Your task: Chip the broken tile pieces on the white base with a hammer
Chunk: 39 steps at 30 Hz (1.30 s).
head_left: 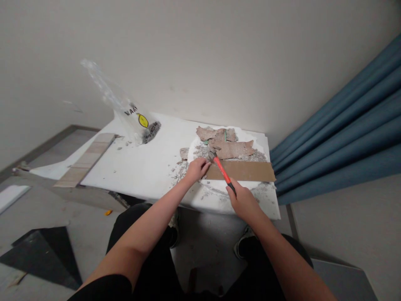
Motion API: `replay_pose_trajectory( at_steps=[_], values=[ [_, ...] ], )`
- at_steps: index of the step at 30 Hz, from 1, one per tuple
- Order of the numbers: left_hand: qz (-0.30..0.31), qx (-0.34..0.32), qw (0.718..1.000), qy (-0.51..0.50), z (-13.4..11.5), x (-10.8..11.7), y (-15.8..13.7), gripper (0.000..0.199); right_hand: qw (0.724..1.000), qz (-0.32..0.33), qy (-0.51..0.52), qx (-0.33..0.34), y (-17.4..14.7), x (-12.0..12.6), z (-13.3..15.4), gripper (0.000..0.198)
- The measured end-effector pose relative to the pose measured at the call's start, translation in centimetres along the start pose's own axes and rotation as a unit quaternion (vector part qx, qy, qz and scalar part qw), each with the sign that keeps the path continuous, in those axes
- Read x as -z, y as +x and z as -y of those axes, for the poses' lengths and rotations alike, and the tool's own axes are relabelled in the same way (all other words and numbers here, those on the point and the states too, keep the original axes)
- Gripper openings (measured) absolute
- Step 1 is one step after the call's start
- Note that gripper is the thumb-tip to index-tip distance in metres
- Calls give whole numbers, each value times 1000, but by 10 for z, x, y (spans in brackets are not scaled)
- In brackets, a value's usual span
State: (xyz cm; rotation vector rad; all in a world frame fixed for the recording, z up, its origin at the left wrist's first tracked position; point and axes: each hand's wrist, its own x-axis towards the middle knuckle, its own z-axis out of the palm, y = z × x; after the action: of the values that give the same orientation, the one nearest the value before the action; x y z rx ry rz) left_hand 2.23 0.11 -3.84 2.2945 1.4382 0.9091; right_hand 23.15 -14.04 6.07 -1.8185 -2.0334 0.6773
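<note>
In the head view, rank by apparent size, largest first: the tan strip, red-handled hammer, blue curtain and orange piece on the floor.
1. Blue curtain, cut off by the frame
2. Tan strip
3. Red-handled hammer
4. Orange piece

Lighting: dim overall, cool grey, diffuse; source outside the view. Brightest surface: white table covering (pixel 140 167), without hard glare. Wall (pixel 203 54): soft gradation, darker toward the upper corners. Shadows: soft-edged; deep on the floor (pixel 203 234) below the table's front edge. Black trousers (pixel 156 267): nearly devoid of detail. Blue curtain (pixel 344 129): folds marked by dark bands. Plastic bag (pixel 130 123): pale sheen along its upper part, outlines smeared. Hammer (pixel 222 167): head slightly blurred, red handle clearer. Black sheets (pixel 40 255): soft edges. Rubble (pixel 200 152): fine grains indistinct. Distortion: wide-angle, forearms (pixel 159 217) stretched toward the lower edge.
</note>
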Motion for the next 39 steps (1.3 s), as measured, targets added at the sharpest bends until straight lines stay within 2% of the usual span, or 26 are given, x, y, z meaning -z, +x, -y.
replay_pose_trajectory(
  at_steps=[5, 10, 14, 18, 21, 24, 27, 32, 34, 36, 39],
  values=[
    [2, -6, 1000, 0, 1, -2, 1, 31, 1000, -24, 12, 5, -2, 1, 0, 42],
    [8, -7, 1000, 8, 1, -2, 1, 30, 1000, 15, -3, -10, -3, 2, 1, 40],
    [17, -5, 1000, 7, 0, -1, 0, 30, 1000, -8, -4, -6, -4, 1, 2, 44],
    [15, 10, 1000, 7, -1, -1, 1, 30, 999, 29, -12, -12, -4, -1, 3, 42],
    [21, 20, 999, -14, -3, 1, 1, 28, 1000, 8, -4, -5, -4, -1, 2, 43],
    [27, 27, 999, -36, -3, 9, 0, 19, 1000, 24, -14, -12, -4, -4, 0, 41],
    [-1, 39, 998, -45, 1, 26, 0, 11, 998, 57, -28, -19, -4, -7, -1, 37],
    [-39, 63, 997, -33, 8, 46, 2, 22, 999, 9, -36, -6, -5, -6, 3, 42],
    [-29, 85, 996, -14, 12, 49, 1, 21, 999, 21, -41, -10, -4, -7, 3, 42],
    [-8, 137, 990, 31, 17, 53, -2, 18, 998, 44, -49, -23, -1, -10, 2, 39],
    [78, 220, 965, 118, 27, 59, -12, 6, 997, 45, -57, -38, 3, -11, -6, 38]
  ],
)
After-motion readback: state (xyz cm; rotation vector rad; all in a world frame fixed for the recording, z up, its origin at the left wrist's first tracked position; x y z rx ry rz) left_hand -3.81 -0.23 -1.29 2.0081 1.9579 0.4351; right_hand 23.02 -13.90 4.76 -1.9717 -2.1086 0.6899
